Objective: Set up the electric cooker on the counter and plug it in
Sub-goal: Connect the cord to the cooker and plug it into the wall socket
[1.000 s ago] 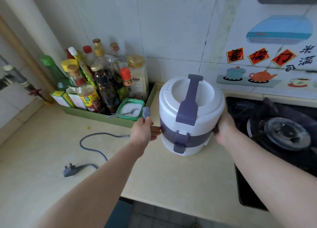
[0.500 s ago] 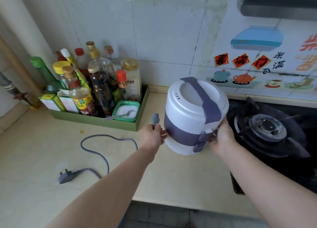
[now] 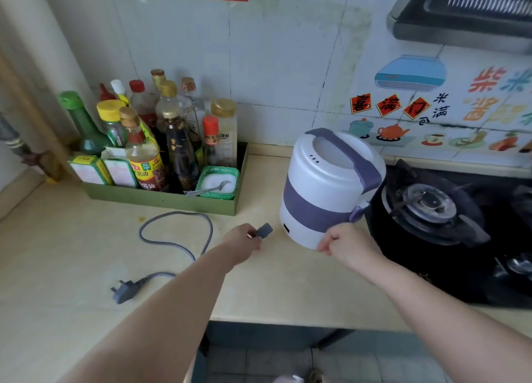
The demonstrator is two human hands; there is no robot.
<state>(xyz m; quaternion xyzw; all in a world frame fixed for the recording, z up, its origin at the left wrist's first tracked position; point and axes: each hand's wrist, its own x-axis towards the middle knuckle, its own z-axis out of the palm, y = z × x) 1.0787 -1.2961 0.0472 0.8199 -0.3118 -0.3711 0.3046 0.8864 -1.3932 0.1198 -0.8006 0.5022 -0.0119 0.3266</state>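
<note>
The white and purple electric cooker (image 3: 325,187) stands tilted on the beige counter (image 3: 288,282), right beside the gas hob. A small dark socket (image 3: 286,228) shows low on its left side. My right hand (image 3: 347,243) grips the cooker's lower front edge. My left hand (image 3: 243,240) pinches the grey connector (image 3: 264,230) of the power cord, a short gap left of the socket. The grey cord (image 3: 175,233) loops over the counter and ends in a wall plug (image 3: 125,291) lying loose at the left.
A green tray (image 3: 161,199) with several sauce bottles and a salt tub (image 3: 218,182) with a spoon stands against the wall at the left. A black gas hob (image 3: 437,210) fills the right. The counter's front edge drops to the floor below my arms.
The cooker has been turned and tilted, so its socket faces left. My right hand slid from its right side to the lower front edge. My left hand drew back a little with the connector.
</note>
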